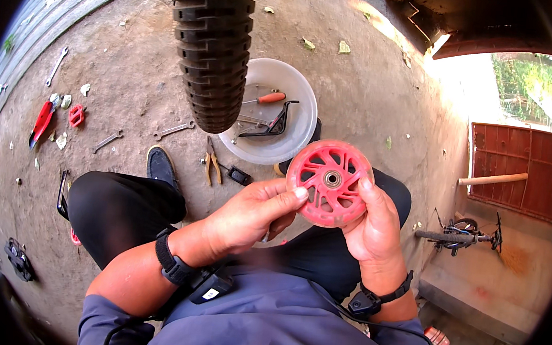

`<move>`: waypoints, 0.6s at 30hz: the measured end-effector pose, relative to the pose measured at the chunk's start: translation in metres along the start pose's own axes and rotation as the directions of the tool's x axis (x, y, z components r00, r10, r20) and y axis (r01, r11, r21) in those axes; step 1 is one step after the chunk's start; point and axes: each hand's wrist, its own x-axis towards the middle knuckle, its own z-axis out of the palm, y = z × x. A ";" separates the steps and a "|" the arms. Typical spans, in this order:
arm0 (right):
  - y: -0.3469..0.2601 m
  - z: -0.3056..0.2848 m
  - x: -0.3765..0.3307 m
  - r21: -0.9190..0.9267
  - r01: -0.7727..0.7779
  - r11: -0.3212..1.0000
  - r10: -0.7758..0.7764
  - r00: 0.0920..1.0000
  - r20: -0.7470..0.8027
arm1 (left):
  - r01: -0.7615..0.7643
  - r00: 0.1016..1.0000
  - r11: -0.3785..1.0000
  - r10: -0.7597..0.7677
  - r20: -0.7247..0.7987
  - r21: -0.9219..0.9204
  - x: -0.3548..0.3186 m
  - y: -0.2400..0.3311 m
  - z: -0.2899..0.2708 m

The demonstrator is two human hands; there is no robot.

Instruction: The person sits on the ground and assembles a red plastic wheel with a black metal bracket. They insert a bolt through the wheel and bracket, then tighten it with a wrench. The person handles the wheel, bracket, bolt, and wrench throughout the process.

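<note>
On my feed L hand and R hand both have fingers gripping the red wheel by its rim, nr R knee & plastic basin, so I'd balance thumb pressure, clear of ctr bearing, for steady support.

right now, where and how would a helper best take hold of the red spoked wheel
Probably by pinching the upper rim of the red spoked wheel from the far side: the left hand and right hand hold its lower left and right edges, leaving that curved edge exposed.
</note>
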 end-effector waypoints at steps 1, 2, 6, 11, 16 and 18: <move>0.001 -0.002 0.000 -0.014 0.000 1.000 0.000 1.000 -0.006 | 0.021 1.000 1.000 -0.021 0.007 -0.004 0.001 -0.001 -0.001; 0.001 -0.004 0.000 -0.029 -0.001 1.000 0.001 1.000 -0.011 | 0.033 0.999 0.999 -0.033 0.000 -0.006 0.003 -0.002 -0.001; 0.002 -0.011 0.000 -0.131 0.006 0.991 -0.006 1.000 0.000 | 0.067 0.998 0.998 -0.067 -0.018 -0.009 0.007 -0.004 -0.002; 0.000 -0.013 0.002 -0.192 0.039 0.981 -0.034 0.999 0.028 | 0.068 0.997 0.997 -0.067 -0.025 0.027 0.011 -0.006 -0.002; 0.003 -0.021 0.003 -0.168 0.082 0.982 -0.073 0.996 0.057 | 0.089 0.996 0.989 -0.089 -0.006 0.114 0.011 0.001 -0.002; 0.000 -0.015 0.004 -0.201 0.092 0.975 -0.084 0.995 0.049 | -0.013 1.000 0.985 0.014 -0.001 0.174 0.010 0.006 0.007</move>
